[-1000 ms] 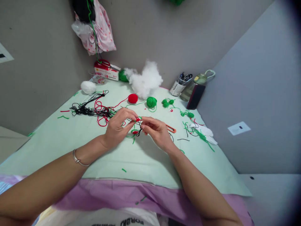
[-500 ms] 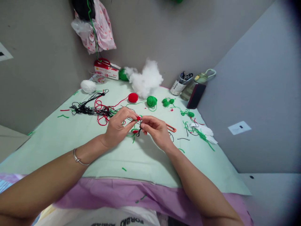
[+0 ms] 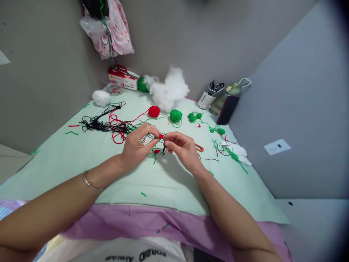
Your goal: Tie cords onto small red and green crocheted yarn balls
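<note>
Between thumb and fingertips, my left hand (image 3: 138,147) pinches a small red crocheted piece (image 3: 161,136) with a bit of green at its edge. My right hand (image 3: 182,149) is closed just beside it, its fingertips on black yarn (image 3: 164,147) that loops down below the piece. Whether a needle or hook is also in the right fingers, I cannot make out. On the table under the hands lies a second small red and green crocheted piece (image 3: 156,150). An orange-handled tool (image 3: 200,147) shows partly behind my right hand.
A black yarn tangle (image 3: 98,123) lies left, near red (image 3: 154,111) and green yarn balls (image 3: 176,116). White stuffing (image 3: 170,89) sits at the back. A pen cup (image 3: 206,99), bottle (image 3: 231,91) and phone (image 3: 228,110) stand right. Scissors (image 3: 120,70) rest on a box (image 3: 128,82).
My right hand has moved slightly right, away from the red piece, and the black yarn has shifted with it. My left hand keeps its pinch. The whole view has shifted slightly.
</note>
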`<action>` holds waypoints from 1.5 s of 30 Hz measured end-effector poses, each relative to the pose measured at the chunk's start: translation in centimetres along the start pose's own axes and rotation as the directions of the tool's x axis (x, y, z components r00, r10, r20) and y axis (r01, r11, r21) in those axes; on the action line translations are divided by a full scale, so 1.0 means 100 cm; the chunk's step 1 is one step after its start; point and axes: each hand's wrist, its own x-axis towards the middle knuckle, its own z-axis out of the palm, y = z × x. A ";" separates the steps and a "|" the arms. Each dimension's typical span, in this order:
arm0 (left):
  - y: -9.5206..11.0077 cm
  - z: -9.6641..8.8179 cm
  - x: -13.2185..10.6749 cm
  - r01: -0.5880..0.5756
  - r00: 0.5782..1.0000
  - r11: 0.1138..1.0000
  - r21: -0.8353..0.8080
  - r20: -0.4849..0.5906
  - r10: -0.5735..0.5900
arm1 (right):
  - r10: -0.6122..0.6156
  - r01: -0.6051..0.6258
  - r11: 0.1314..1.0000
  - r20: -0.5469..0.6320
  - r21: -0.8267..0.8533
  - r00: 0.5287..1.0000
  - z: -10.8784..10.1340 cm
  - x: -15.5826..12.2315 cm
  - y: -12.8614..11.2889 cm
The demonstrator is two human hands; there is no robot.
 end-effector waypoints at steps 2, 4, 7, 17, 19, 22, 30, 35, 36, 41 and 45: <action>0.000 0.001 -0.001 0.002 0.999 1.000 -0.001 0.036 -0.002 | 0.023 -0.023 0.999 -0.017 0.041 1.000 0.002 0.000 -0.001; 0.000 0.002 -0.002 0.051 0.996 0.998 -0.028 0.072 -0.049 | 0.054 -0.052 0.992 -0.018 0.119 0.998 0.002 0.000 -0.003; 0.000 0.004 -0.001 0.219 0.972 0.965 -0.147 0.118 -0.203 | 0.124 -0.131 0.961 0.044 0.243 0.991 -0.002 0.001 -0.006; -0.002 0.007 0.002 0.498 0.858 0.807 -0.318 0.316 -0.405 | 0.329 -0.339 0.924 0.082 0.176 0.941 -0.018 0.008 -0.003; -0.001 0.007 0.002 0.525 0.837 0.795 -0.303 0.349 -0.421 | 0.360 -0.373 0.904 0.096 0.209 0.928 -0.017 0.008 -0.004; 0.001 0.006 0.003 0.564 0.804 0.777 -0.281 0.402 -0.438 | 0.361 -0.379 0.901 0.119 0.210 0.925 -0.016 0.008 -0.004; 0.003 0.006 0.004 0.689 0.708 0.645 -0.331 0.497 -0.501 | 0.274 -0.250 0.904 -0.022 0.347 0.961 -0.015 0.014 0.001; 0.001 0.008 0.004 0.695 0.700 0.615 -0.372 0.545 -0.461 | 0.253 -0.239 0.883 0.020 0.405 0.967 -0.007 0.013 0.003; -0.001 0.008 0.004 0.701 0.696 0.608 -0.374 0.545 -0.467 | 0.253 -0.229 0.875 0.001 0.426 0.968 -0.006 0.013 0.005; -0.008 0.008 0.001 0.721 0.685 0.570 -0.394 0.532 -0.498 | 0.240 -0.190 0.872 -0.056 0.451 0.969 -0.004 0.016 0.012; -0.010 0.008 -0.002 0.735 0.674 0.554 -0.390 0.511 -0.534 | 0.226 -0.217 0.900 0.020 0.377 0.974 -0.007 0.013 0.009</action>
